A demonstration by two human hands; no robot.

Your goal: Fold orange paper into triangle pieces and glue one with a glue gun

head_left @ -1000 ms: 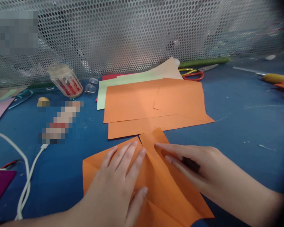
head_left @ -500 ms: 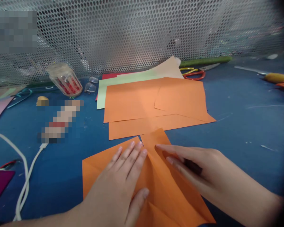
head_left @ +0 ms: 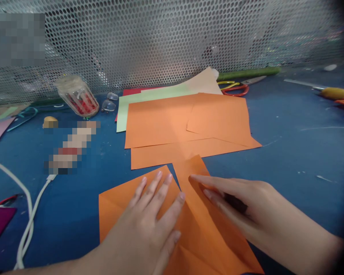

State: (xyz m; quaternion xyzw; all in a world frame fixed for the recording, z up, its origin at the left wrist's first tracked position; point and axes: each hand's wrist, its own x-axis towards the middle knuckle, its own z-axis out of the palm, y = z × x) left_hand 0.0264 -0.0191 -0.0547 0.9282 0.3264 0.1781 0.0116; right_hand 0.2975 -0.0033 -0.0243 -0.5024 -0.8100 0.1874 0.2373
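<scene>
A folded orange sheet of paper [head_left: 197, 240] lies at the near middle, with creases and a narrow strip jutting away from me. My left hand [head_left: 149, 214] rests palm down on its left part, fingers stretched and spread. At the strip's right side, my right hand [head_left: 240, 202] has its index finger and thumb close together on the paper, along a shaded fold. Its other fingers are mostly hidden. A small wedge of blue table shows between the sheet's left corner and the strip.
Behind lie more orange sheets [head_left: 160, 122], with pale green paper [head_left: 122, 118] beneath. Scissors [head_left: 236, 89] and a green stick [head_left: 249, 72] are by the perforated metal screen [head_left: 166, 42]. To the left are a jar [head_left: 80, 99], glasses [head_left: 109, 105] and a white cable [head_left: 30, 198].
My left index finger has spread away from the others and moved slightly nearer me. The strip's tip has shifted slightly right, widening the gap beside it. My right hand has barely moved.
</scene>
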